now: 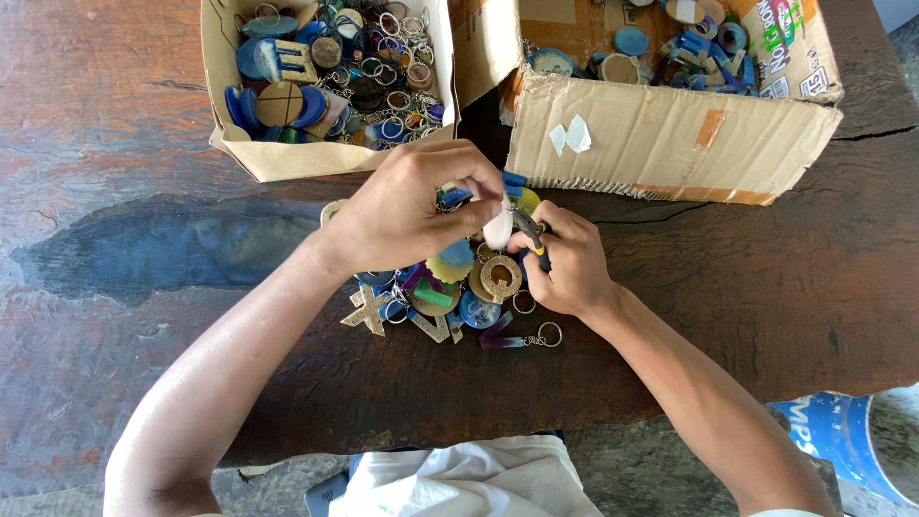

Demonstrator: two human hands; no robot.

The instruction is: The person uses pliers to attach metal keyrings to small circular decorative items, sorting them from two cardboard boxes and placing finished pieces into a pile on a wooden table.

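Note:
My left hand (407, 206) pinches a small white oval charm (498, 230) by its top, above a pile of keychain charms (436, 292) on the dark wooden table (144, 249). My right hand (570, 263) grips small pliers (529, 235) with dark and yellow handles, their tip at the white charm. The pile holds a star, letter shapes, round discs and loose metal rings. A purple piece with a key ring (549, 333) lies at the pile's near edge.
A cardboard box (287, 158) full of charms and key rings stands at the back left. A larger cardboard box (670, 134) with blue pieces stands at the back right. A blue drum (842, 436) sits below the table's right edge.

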